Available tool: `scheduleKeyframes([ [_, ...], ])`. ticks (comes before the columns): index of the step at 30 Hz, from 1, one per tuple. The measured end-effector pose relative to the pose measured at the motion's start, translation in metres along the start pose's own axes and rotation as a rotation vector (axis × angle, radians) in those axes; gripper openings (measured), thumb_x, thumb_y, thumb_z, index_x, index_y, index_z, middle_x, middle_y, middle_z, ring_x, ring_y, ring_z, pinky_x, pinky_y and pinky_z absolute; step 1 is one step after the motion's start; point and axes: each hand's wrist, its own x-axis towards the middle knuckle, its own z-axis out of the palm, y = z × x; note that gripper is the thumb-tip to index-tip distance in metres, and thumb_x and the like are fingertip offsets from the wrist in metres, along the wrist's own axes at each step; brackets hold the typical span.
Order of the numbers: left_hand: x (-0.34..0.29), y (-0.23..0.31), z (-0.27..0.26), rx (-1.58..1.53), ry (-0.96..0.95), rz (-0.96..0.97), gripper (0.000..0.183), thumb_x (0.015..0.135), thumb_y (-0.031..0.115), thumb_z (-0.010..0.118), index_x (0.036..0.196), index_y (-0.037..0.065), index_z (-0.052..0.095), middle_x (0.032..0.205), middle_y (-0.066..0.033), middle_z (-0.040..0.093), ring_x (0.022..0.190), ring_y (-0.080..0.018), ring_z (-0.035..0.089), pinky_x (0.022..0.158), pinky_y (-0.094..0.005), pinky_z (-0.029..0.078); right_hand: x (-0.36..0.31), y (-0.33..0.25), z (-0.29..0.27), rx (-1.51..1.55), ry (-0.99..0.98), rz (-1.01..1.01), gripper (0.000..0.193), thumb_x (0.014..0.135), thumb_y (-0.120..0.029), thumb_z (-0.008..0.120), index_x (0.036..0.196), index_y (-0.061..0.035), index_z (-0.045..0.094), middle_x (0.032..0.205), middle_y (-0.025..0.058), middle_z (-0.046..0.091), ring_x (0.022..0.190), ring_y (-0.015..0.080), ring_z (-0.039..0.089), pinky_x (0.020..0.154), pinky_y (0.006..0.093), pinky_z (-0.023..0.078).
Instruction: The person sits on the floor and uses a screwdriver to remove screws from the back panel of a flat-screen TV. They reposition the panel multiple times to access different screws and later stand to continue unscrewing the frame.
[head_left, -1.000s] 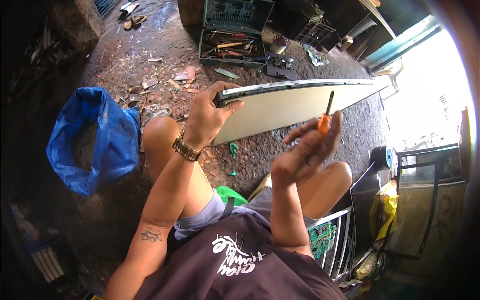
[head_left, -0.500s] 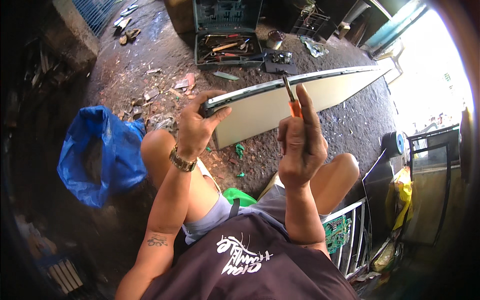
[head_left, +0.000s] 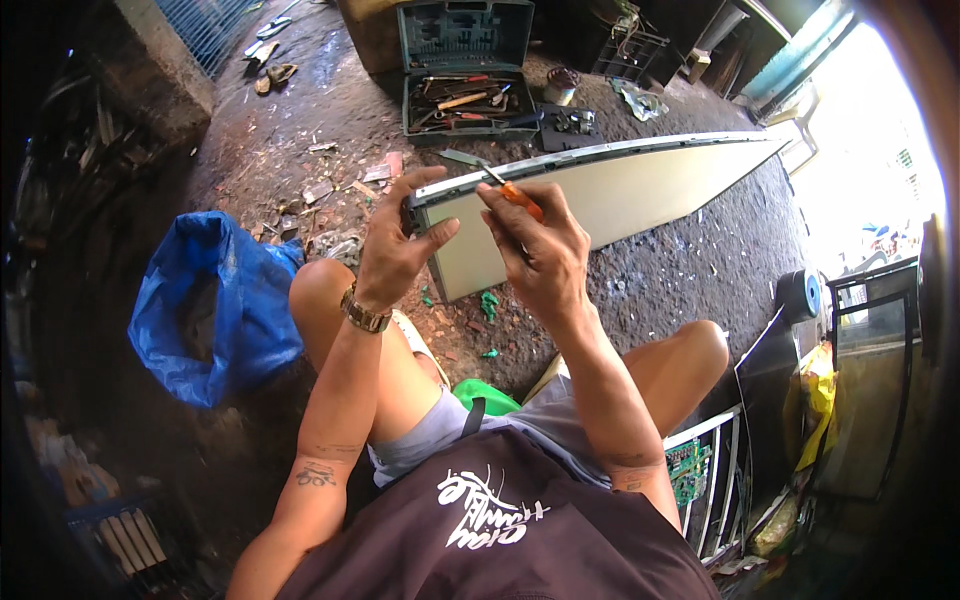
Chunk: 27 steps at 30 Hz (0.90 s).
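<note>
Daylight blasts in from the right, and the opening [head_left: 865, 165] there is blown out (barely any detail survives). Left side sinks into murky shadow, fisheye bends the rim, but the pale flat panel [head_left: 610, 205] looks evenly lit.

Pretty sure this is a rough repair or salvage workshop, guys. Dead giveaway is the open toolbox [head_left: 500, 45] sitting right on the floor [head_left: 665, 255], crammed with hand tools [head_left: 463, 101]. Dark junk with tangled wires [head_left: 628, 25] is piled off to its right, and closer to the camera than the toolbox there's a big pale flat panel [head_left: 610, 200] with a metal edge. Scraps [head_left: 318, 190] litter the ground left of and below the toolbox, and well off to its lower right there's a bare green circuit board [head_left: 688, 472].
</note>
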Motion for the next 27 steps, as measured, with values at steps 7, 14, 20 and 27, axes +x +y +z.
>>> scheduleKeyframes([
  [7,-0.002,0.005,0.004,0.210,0.107,0.067,0.018,0.104,0.021,0.067,0.111,0.004,0.066,0.076,0.0003,0.062,0.066,-0.0060,0.052,0.058,-0.0258,0.042,-0.009,-0.013,0.018,0.124,0.059,0.107,0.038,0.092,-0.001,0.071,0.130,-0.0091,0.069,0.092,0.0113,0.069,0.078,0.0273,0.071,0.070,0.0359,0.057],
  [14,-0.006,0.007,0.007,0.285,0.101,0.106,0.020,0.103,0.023,0.069,0.105,0.003,0.066,0.071,-0.0018,0.062,0.063,-0.0076,0.054,0.056,-0.0275,0.042,-0.042,-0.048,0.032,0.170,0.093,0.331,0.029,0.100,-0.009,0.066,0.129,-0.0046,0.064,0.105,0.0193,0.074,0.088,0.0306,0.077,0.075,0.0377,0.060],
  [20,-0.006,0.011,0.008,0.295,0.105,0.100,0.022,0.102,0.024,0.069,0.104,0.003,0.066,0.072,-0.0044,0.064,0.062,-0.0093,0.055,0.056,-0.0286,0.044,-0.041,-0.048,0.028,0.155,0.084,0.355,0.028,0.101,-0.010,0.065,0.128,-0.0039,0.066,0.108,0.0219,0.074,0.095,0.0301,0.077,0.079,0.0374,0.061],
  [27,-0.006,0.009,0.007,0.284,0.104,0.128,0.021,0.102,0.023,0.069,0.105,0.002,0.065,0.073,-0.0055,0.065,0.064,-0.0115,0.058,0.058,-0.0297,0.046,-0.039,-0.049,0.032,0.116,0.068,0.350,0.027,0.101,-0.009,0.064,0.127,-0.0029,0.066,0.108,0.0221,0.074,0.093,0.0309,0.077,0.078,0.0388,0.061],
])
